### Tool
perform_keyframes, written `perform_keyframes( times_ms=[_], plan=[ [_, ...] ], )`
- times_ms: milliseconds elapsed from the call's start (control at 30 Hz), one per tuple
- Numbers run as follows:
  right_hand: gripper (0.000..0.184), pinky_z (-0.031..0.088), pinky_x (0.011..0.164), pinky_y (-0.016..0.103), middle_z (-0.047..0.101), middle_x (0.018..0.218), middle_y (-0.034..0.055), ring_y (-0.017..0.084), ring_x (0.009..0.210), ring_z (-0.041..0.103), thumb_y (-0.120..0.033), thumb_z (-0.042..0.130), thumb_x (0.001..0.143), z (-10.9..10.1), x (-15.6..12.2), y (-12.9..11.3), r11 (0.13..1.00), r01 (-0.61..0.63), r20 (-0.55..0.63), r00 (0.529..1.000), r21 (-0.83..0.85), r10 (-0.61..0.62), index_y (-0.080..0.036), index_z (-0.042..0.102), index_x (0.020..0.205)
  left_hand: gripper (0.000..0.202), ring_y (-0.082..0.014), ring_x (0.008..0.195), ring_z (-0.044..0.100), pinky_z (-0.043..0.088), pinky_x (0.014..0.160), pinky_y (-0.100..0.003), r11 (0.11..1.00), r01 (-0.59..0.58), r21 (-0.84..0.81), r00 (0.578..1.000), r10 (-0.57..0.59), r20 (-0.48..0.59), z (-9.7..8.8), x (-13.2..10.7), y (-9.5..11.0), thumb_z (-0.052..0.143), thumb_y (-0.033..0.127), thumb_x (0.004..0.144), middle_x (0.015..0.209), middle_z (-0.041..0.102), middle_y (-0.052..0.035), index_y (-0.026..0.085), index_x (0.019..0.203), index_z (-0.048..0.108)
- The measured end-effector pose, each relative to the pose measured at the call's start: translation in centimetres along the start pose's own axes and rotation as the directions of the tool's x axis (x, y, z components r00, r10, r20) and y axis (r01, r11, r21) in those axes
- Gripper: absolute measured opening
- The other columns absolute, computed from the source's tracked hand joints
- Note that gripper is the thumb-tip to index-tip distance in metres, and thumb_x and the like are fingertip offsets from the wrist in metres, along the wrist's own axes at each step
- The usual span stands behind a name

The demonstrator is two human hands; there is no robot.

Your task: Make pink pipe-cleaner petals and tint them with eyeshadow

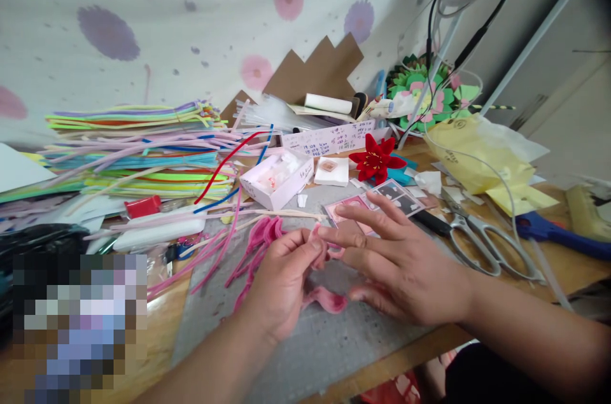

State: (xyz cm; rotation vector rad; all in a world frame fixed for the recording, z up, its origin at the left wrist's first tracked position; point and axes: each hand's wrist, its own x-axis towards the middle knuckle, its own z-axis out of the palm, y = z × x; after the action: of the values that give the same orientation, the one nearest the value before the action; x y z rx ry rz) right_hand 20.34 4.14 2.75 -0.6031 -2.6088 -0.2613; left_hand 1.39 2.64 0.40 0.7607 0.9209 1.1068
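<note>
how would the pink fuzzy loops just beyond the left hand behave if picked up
The pink fuzzy loops would probably hold shape rather than flop, since they keep their bends. They look light, being slim strips, and seem unlikely to roll far, given their uneven curves.

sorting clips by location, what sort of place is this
Probably a craft workspace, at home or in a small workshop: bundles of coloured pipe cleaners, a red flower and scissors are in view.
</note>
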Motion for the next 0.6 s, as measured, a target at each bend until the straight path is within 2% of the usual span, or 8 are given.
perform_keyframes(
  times_ms=[167, 267, 333, 400, 500, 600],
  plan=[
    [0.026, 0.014, 0.113, 0.056, 0.062, 0.124, 0.0051, 0.027, 0.132, 0.037, -0.040, 0.050, 0.091, 0.21, 0.04, -0.03, 1.000, -0.007, -0.011, 1.000, -0.022, 0.007, -0.022, 0.061, 0.106, 0.024, -0.0063, 0.049, 0.042, 0.037, 0.045, -0.018, 0.995, 0.006, 0.101, 0.999, -0.002, -0.037, -0.06, -0.03, -0.25, 0.067, 0.036, 0.076, 0.062, 0.047, 0.0040, 0.016, 0.067, 0.057],
    [0.028, 0.011, 0.114, 0.056, 0.058, 0.129, 0.0046, 0.028, 0.132, 0.036, -0.039, 0.049, 0.092, 0.57, -0.08, -0.07, 0.998, -0.028, -0.013, 1.000, -0.055, 0.027, -0.022, 0.059, 0.111, 0.022, -0.0066, 0.050, 0.045, 0.038, 0.043, -0.018, 0.990, -0.008, 0.144, 1.000, 0.004, 0.028, -0.08, -0.10, -0.21, 0.066, 0.039, 0.077, 0.068, 0.051, 0.0026, 0.017, 0.077, 0.060],
    [0.026, 0.011, 0.114, 0.056, 0.057, 0.131, 0.0033, 0.028, 0.132, 0.036, -0.039, 0.048, 0.092, 0.77, -0.18, -0.16, 0.998, -0.023, -0.011, 1.000, -0.061, 0.022, -0.023, 0.061, 0.108, 0.022, -0.0074, 0.052, 0.047, 0.040, 0.043, -0.018, 0.985, -0.002, 0.172, 0.995, -0.014, 0.094, -0.09, -0.10, -0.09, 0.068, 0.037, 0.076, 0.071, 0.053, 0.0022, 0.017, 0.081, 0.061],
    [0.024, 0.011, 0.114, 0.056, 0.056, 0.132, 0.0025, 0.027, 0.132, 0.035, -0.037, 0.048, 0.092, 0.88, -0.25, -0.22, 0.998, 0.003, -0.006, 1.000, -0.063, -0.004, -0.023, 0.062, 0.104, 0.021, -0.0083, 0.054, 0.049, 0.043, 0.045, -0.019, 0.979, -0.005, 0.204, 0.990, -0.023, 0.137, -0.13, -0.05, 0.07, 0.070, 0.035, 0.075, 0.073, 0.053, 0.0018, 0.017, 0.082, 0.061],
    [0.023, 0.010, 0.114, 0.056, 0.055, 0.133, 0.0016, 0.028, 0.133, 0.034, -0.035, 0.049, 0.092, 0.87, -0.32, -0.20, 0.998, 0.017, -0.004, 1.000, -0.068, -0.018, -0.022, 0.062, 0.104, 0.020, -0.0088, 0.055, 0.049, 0.045, 0.047, -0.020, 0.966, -0.019, 0.260, 0.989, -0.019, 0.144, -0.26, 0.10, 0.25, 0.069, 0.034, 0.075, 0.070, 0.053, 0.0013, 0.016, 0.081, 0.061],
    [0.025, 0.009, 0.113, 0.057, 0.054, 0.134, 0.0019, 0.028, 0.134, 0.033, -0.038, 0.048, 0.092, 0.84, -0.38, -0.16, 0.997, -0.006, 0.002, 1.000, -0.078, 0.006, -0.021, 0.062, 0.104, 0.024, -0.0066, 0.047, 0.043, 0.042, 0.040, -0.019, 0.953, 0.000, 0.303, 0.991, -0.040, 0.126, -0.50, 0.25, 0.24, 0.071, 0.036, 0.073, 0.061, 0.046, 0.0039, 0.015, 0.073, 0.057]
  ],
)
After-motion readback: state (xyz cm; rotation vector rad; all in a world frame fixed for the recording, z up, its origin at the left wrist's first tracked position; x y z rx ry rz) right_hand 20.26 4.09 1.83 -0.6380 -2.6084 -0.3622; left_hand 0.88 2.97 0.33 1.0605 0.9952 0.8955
